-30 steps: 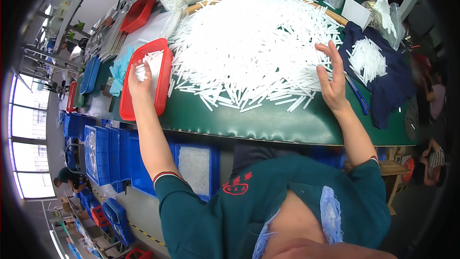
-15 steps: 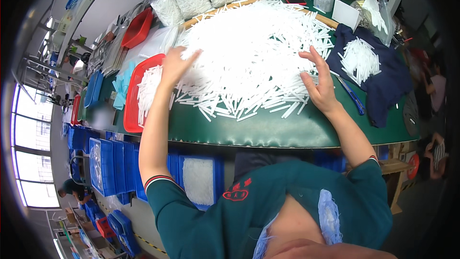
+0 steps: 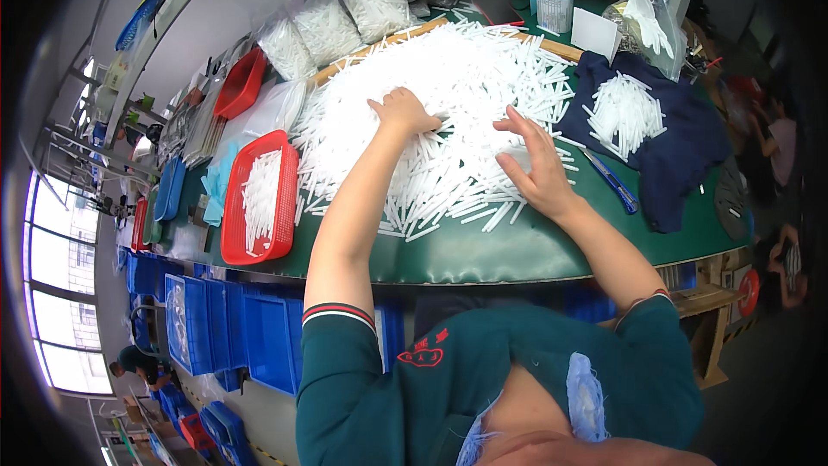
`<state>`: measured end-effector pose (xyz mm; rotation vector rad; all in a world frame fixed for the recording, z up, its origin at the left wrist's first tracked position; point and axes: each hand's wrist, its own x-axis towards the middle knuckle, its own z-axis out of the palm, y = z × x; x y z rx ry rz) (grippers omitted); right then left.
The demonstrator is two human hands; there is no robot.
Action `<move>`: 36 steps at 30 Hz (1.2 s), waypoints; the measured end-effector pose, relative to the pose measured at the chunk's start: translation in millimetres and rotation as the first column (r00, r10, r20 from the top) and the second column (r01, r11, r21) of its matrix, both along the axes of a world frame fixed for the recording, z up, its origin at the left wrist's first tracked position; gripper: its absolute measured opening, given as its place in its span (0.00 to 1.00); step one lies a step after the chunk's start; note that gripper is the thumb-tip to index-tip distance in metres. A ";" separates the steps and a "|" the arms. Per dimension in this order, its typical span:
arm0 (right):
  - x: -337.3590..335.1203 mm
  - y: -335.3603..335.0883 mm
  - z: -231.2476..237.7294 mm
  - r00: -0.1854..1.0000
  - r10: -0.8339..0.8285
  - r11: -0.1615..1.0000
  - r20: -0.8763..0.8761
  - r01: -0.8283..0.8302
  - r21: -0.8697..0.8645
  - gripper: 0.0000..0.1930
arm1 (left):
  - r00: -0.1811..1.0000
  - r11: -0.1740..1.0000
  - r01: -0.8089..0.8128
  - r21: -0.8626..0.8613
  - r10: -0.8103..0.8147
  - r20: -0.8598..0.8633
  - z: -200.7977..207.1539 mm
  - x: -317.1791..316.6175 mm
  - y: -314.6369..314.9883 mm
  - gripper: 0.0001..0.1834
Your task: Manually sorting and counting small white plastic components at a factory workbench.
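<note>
A big heap of short white plastic sticks (image 3: 345, 134) covers the middle of the green table. My left hand (image 3: 404, 110) rests palm down on the heap, its fingers spread over the sticks and the thumb pointing right. To its right, my right hand (image 3: 543, 174) is held at the near right side of the heap, thumb and fingers apart with nothing between them. Left of the heap stands a red plastic basket (image 3: 289, 185) with a layer of the same sticks (image 3: 261, 198) inside.
Bags of white sticks (image 3: 323, 26) stand behind the heap, near wooden strips (image 3: 561, 48). At right, a smaller stick pile (image 3: 628, 112) lies on dark blue cloth (image 3: 690, 155), beside a blue utility knife (image 3: 614, 181). Another red basket (image 3: 241, 85) sits far left; blue crates (image 3: 272, 336) stand below.
My left hand has moved right, from beside the red basket onto the middle of the heap. My right hand has shifted slightly left. The whole view has tilted a little.
</note>
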<state>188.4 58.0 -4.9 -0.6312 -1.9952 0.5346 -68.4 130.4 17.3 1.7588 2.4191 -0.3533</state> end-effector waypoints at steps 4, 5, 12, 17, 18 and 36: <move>-0.2 -2.3 0.4 1.000 0.003 1.000 0.024 -0.004 0.002 0.31 | 0.999 0.999 0.030 -0.045 -0.029 0.034 3.8 4.6 14.9 0.54; -1.0 -1.9 -0.3 1.000 0.005 1.000 0.028 -0.004 -0.009 0.31 | 0.996 0.997 0.035 -0.075 -0.029 0.083 4.0 4.0 19.9 0.53; -2.4 1.5 -4.9 0.999 0.054 0.999 0.001 -0.054 0.009 0.32 | 0.966 0.966 0.246 0.079 -0.238 -0.096 -2.8 21.1 28.6 0.31; -1.0 0.1 -2.9 0.997 0.076 0.997 0.024 -0.076 0.011 0.33 | 0.907 0.903 0.400 0.155 -0.366 -0.208 -18.6 10.8 20.9 0.16; -1.4 0.0 -4.0 0.997 0.074 0.997 0.014 -0.074 0.019 0.33 | 0.879 0.869 0.457 0.190 -0.408 -0.248 -22.2 7.5 19.9 0.15; -3.1 5.3 -1.8 0.998 -0.004 0.999 0.061 0.007 -0.049 0.44 | -0.335 0.954 -0.294 -0.059 -0.045 0.941 7.0 12.1 -8.5 0.17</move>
